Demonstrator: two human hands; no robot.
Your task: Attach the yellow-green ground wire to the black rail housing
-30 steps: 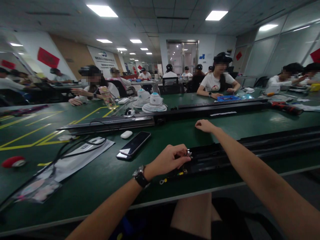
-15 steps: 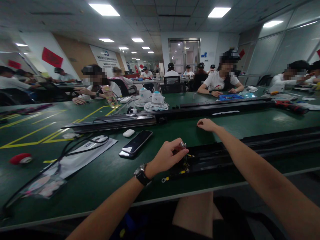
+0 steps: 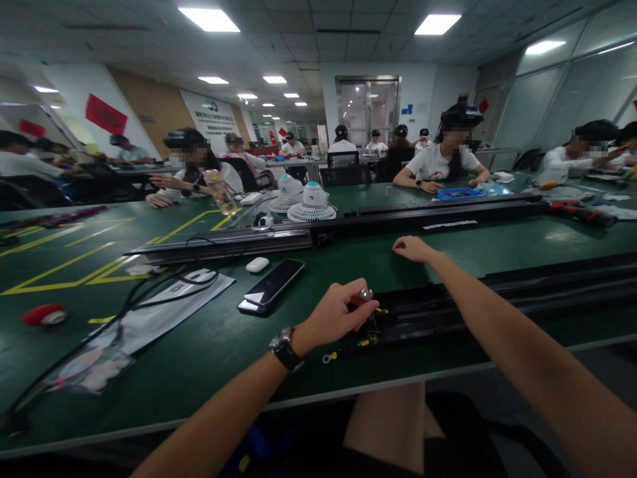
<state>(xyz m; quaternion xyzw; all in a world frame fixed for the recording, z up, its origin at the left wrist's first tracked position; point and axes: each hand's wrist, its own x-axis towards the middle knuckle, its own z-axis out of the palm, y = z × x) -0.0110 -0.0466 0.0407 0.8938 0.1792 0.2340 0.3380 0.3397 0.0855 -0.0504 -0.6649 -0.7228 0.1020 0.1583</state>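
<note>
My left hand (image 3: pixel 334 311), a watch (image 3: pixel 287 348) on its wrist, pinches a small shiny metal piece (image 3: pixel 367 293) between thumb and fingers. It is just above the near end of a long black rail (image 3: pixel 502 307) lying along the table's front. The piece's exact kind is too small to tell. Beneath the hand lie short wires with yellow sleeves, one ending in a ring terminal (image 3: pixel 327 358). Beyond the rail, my right hand (image 3: pixel 412 248) is low over the green table, its fingers curled together. Whatever they hold, if anything, is hidden.
Left of my hands lie a phone (image 3: pixel 275 284), a white earbud case (image 3: pixel 257 265) and a black cable over a white bag (image 3: pixel 144 325). Farther back are another black rail (image 3: pixel 438 214), white fans (image 3: pixel 312 204) and a red-black power tool (image 3: pixel 582 212). Several people sit around.
My left hand has shifted very slightly right, and the metal piece in it sits at a slightly different angle. My right hand stays put. The person across has moved a hand a little.
</note>
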